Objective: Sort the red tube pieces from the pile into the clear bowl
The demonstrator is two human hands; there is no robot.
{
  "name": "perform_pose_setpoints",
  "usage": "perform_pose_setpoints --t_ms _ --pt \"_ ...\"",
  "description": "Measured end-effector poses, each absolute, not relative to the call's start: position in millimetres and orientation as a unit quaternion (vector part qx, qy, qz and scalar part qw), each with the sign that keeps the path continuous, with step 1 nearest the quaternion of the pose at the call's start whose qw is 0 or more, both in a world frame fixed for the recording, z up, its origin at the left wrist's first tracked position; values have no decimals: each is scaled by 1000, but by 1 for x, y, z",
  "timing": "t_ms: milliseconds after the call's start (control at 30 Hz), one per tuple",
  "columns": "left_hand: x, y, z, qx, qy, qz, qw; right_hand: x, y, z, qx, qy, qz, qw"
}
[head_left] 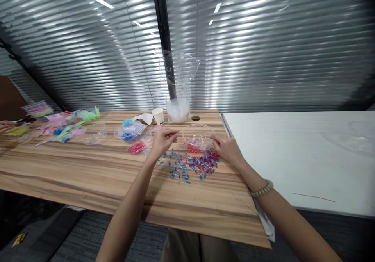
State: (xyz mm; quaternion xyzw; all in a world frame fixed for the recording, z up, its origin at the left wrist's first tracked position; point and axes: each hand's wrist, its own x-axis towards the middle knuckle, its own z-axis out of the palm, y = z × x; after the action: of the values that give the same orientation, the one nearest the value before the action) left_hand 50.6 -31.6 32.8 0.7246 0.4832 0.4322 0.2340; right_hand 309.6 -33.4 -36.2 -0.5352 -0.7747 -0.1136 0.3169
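Note:
A clear round plastic bowl with small red pieces at its bottom stands on the wooden table. My right hand is closed at the bowl's right rim, thumb and finger pinching it. On the left of the bowl, apart from it, my left hand is pinched; whatever its fingertips hold is too small to make out. In front of the bowl lies a loose spread of small red and blue tube-like pieces, mostly blue toward the left.
Left of my left hand lie a bag of red pieces and a clear bowl holding blue bags. Behind stand a paper cup and bagged clear bowls. Coloured bags lie far left, near another person's hand.

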Motion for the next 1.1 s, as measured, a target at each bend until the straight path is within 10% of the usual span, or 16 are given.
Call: perform_pose_setpoints --t_ms 400,700,1100 --pt "53 -35 34 717 458 412 327 309 -34 -34 -540 -775 -108 311" --pt "55 -47 35 768 347 118 525 311 -33 -36 -528 -778 -101 325" --pt "59 -51 34 740 325 21 589 309 -33 -35 -529 -777 -111 323"
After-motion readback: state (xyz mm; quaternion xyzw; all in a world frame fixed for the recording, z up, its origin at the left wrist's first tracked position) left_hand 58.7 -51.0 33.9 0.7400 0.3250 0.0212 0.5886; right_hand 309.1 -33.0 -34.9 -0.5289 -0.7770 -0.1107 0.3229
